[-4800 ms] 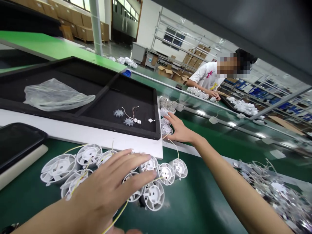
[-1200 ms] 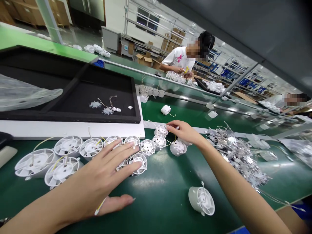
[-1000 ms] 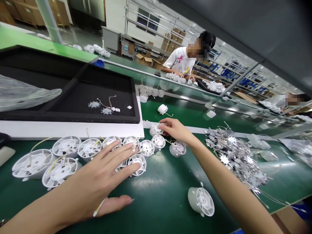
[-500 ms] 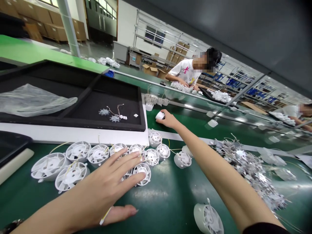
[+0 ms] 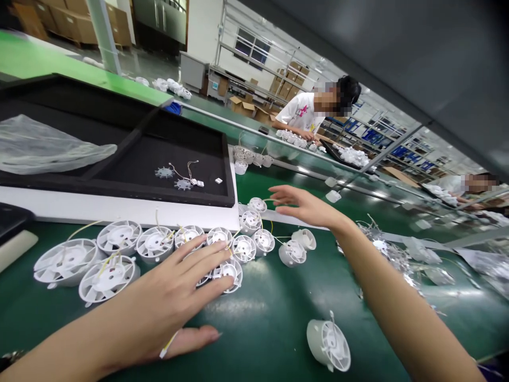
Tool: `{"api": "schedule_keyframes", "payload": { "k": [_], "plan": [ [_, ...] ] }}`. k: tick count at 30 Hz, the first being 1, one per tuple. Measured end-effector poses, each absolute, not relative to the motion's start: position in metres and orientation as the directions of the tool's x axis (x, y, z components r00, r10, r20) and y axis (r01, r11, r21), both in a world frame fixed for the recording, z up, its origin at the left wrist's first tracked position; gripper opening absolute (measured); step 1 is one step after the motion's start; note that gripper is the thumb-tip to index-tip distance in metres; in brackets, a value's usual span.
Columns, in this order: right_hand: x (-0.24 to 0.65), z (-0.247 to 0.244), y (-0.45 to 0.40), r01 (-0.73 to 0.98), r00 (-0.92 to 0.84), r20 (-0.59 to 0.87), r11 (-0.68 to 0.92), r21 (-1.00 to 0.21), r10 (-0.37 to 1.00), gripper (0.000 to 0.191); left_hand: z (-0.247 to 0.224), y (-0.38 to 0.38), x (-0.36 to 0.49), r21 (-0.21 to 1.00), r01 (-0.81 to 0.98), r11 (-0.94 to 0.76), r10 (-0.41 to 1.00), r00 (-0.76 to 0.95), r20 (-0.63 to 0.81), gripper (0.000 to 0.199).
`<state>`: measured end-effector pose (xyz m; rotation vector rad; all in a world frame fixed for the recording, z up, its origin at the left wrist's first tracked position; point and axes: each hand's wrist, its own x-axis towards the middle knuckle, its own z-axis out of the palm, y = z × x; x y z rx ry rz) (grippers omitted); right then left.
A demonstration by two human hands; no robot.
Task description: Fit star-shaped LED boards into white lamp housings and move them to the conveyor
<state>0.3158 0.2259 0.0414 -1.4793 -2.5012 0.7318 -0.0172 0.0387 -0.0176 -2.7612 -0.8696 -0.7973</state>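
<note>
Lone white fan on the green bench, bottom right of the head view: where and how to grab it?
Grip the fan by its smooth outer wall, coming from above and the left. It looks tipped, wall to the left and spoked face turned right. The wire rises at that face, so I'd keep fingers off that side.

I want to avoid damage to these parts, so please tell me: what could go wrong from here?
The connector hanging by the left hand could snag when that hand moves. The crowded white housings could knock one another if one is pushed. The lone housing, seemingly on its side, might roll.
</note>
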Motion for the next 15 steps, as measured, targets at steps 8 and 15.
{"api": "schedule_keyframes", "payload": {
  "k": [8, 15],
  "plan": [
    [0.372, 0.025, 0.189, 0.827, -0.361, -0.146, 0.244, -0.507, 0.921, 0.041, -0.017, 0.038, -0.017, 0.043, 0.565, -0.824, 0.495, 0.681, 0.539, 0.037],
    [0.313, 0.006, 0.227, 0.749, -0.372, -0.104, 0.232, -0.621, 0.922, 0.033, -0.019, 0.040, -0.018, 0.018, 0.573, -0.819, 0.495, 0.690, 0.528, 0.037]
  ]
}}
